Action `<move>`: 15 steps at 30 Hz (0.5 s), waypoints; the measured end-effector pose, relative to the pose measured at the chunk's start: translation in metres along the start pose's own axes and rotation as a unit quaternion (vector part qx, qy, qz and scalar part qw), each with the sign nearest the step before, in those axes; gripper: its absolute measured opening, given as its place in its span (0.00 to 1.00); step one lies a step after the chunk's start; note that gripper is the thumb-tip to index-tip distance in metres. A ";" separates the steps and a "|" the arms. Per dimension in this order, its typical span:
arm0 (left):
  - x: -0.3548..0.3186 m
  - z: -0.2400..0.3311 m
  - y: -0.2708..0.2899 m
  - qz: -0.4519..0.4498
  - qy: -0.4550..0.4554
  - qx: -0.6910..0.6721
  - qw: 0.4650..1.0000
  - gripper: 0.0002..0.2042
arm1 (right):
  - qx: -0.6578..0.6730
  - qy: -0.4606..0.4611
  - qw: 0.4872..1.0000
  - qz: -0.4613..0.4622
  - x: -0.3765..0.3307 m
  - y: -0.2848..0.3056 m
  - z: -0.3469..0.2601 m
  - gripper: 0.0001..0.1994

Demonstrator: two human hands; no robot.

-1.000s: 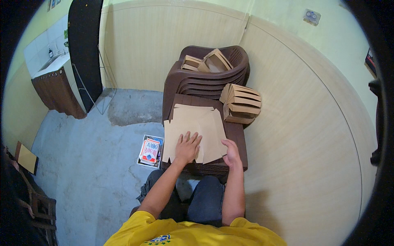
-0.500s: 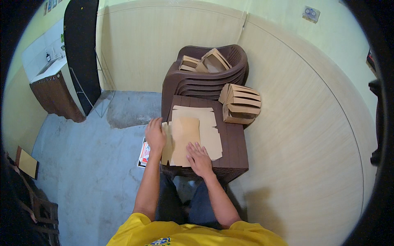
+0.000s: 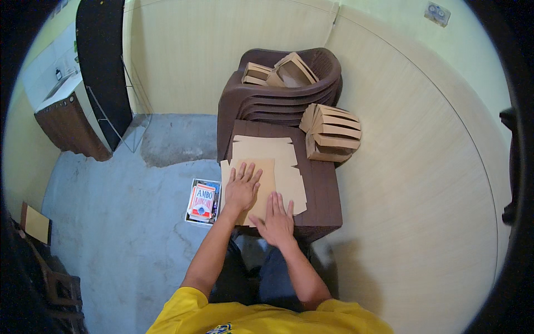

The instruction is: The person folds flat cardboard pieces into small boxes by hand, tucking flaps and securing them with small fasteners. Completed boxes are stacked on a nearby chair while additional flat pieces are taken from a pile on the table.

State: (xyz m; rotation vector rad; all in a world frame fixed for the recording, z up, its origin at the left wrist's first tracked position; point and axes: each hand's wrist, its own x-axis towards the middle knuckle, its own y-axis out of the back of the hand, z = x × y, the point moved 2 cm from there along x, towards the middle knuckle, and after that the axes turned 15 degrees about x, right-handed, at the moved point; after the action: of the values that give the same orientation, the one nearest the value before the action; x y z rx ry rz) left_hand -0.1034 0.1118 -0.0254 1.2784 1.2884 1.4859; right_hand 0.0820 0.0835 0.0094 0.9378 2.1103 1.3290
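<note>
A large, notched cardboard sheet (image 3: 291, 183) lies flat on the brown tabletop (image 3: 324, 197), close along its left edge and reaching down to the near edge. A strip of the tabletop shows between the sheet and the right edge, and another between the sheet and the far edge. In the sheet's middle lies a slightly darker, rectangular tan panel (image 3: 266, 173); whether it is a separate piece or a folded part of the sheet, I cannot tell.

The left hand (image 3: 241, 191) rests palm down on the panel, fingers spread and pointing toward the far edge, grasping nothing. The right hand (image 3: 278, 222) is nearer the near edge, also flat and released, its fingers extended along the panel's right side and its thumb out toward the left. The two hands are near each other but apart.

At the far right corner of the tabletop sits a slatted cardboard structure (image 3: 334, 134) with a curved row of strips over its top. Beyond the far edge stands a stack of brown chairs (image 3: 278, 108), with open cardboard forms (image 3: 292, 70) on the topmost seat. On the floor (image 3: 130, 222), just beside the left edge toward the near left corner, is a white bin (image 3: 189, 220) with a red-and-white card box (image 3: 201, 201) on top of its contents.
</note>
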 end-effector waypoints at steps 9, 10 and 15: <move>0.001 0.002 0.008 -0.019 0.010 0.007 1.000 0.28 | 0.081 -0.068 0.994 -0.004 0.143 0.013 0.017 0.54; 0.001 0.003 0.008 -0.026 0.017 -0.014 0.999 0.28 | 0.087 -0.074 0.993 -0.010 0.141 0.015 0.019 0.54; 0.002 0.002 0.005 0.062 0.061 -0.063 0.994 0.30 | 0.078 0.007 0.997 -0.022 0.035 0.014 0.029 0.58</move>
State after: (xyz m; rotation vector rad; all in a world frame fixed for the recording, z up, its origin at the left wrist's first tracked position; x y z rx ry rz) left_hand -0.1012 0.1134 -0.0197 1.2194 1.1902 1.7281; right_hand 0.0837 0.1310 0.0084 0.9408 2.2581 1.1679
